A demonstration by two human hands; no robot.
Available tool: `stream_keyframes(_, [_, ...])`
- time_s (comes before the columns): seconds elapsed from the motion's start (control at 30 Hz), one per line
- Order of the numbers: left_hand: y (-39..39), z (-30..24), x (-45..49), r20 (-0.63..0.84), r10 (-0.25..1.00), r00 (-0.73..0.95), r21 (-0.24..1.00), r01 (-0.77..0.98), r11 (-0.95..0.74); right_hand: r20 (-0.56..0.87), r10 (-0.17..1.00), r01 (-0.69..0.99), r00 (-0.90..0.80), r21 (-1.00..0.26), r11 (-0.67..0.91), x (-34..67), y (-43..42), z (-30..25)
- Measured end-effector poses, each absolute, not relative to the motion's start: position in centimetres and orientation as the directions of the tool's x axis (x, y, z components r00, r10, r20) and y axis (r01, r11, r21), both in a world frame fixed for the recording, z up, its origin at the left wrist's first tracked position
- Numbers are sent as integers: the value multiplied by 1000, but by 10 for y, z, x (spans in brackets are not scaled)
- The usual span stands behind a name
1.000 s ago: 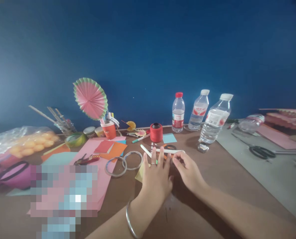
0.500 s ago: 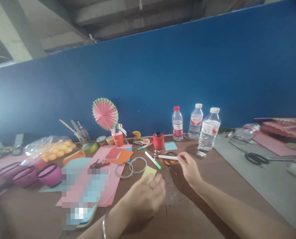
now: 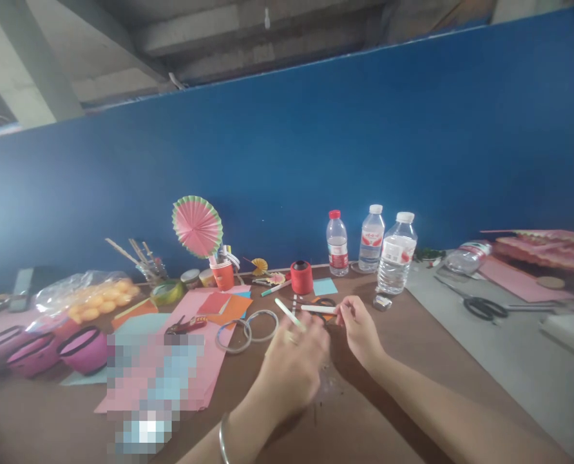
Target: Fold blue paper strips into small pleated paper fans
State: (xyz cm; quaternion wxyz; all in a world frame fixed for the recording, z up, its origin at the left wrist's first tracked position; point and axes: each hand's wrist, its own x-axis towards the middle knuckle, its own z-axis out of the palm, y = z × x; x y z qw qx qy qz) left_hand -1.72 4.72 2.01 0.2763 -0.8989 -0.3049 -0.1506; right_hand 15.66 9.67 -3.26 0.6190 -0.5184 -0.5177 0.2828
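My right hand (image 3: 359,328) pinches one end of a slim white marker (image 3: 318,309), whose barrel points left above the table. My left hand (image 3: 291,361), with a silver bangle at the wrist, is palm down and blurred by motion. It is over a second white marker (image 3: 287,310), hiding that marker's lower end. Whether its fingers touch the marker cannot be made out. Behind the held marker lie black-handled scissors (image 3: 326,301), partly covered. A red spool of thread (image 3: 301,278) stands just beyond.
Two grey rings (image 3: 233,336) and pink paper (image 3: 209,380) lie left of my hands, with pliers (image 3: 186,325) on top. Purple cups (image 3: 84,351) stand farther left. Three water bottles (image 3: 397,258) stand at the back right. A paper fan (image 3: 197,227) rises from an orange cup (image 3: 223,276).
My left hand has moved forward and right, now covering the lower part of the loose marker and most of the yellow paper. My right hand keeps its pinch. The whole view has shifted slightly.
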Motion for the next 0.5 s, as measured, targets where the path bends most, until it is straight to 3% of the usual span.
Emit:
stream_keyframes(0.07, [44, 17, -10, 281, 262, 923, -458, 369, -809, 320, 924, 96, 207, -947, 307, 156, 90, -18])
stream_keyframes(0.13, [41, 16, -5, 207, 174, 963, -439, 250, -863, 263, 960, 34, -94, -963, 268, 157, 81, 3])
stream_keyframes(0.2, [41, 16, -4, 204, 159, 966, -420, 232, -877, 261, 840, 121, -475, -927, 356, 159, 72, 24])
stream_keyframes(0.23, [41, 17, -3, 202, 151, 968, -415, 224, -882, 270, 784, 198, -559, -874, 443, 160, 69, 33])
stream_keyframes(0.33, [43, 20, -3, 187, 181, 966, -385, 241, -891, 281, 711, 292, -645, -768, 570, 161, 64, 42])
stream_keyframes(0.5, [42, 24, -5, 192, 233, 953, -370, 290, -883, 190, 715, 373, -673, -747, 550, 159, 68, 27])
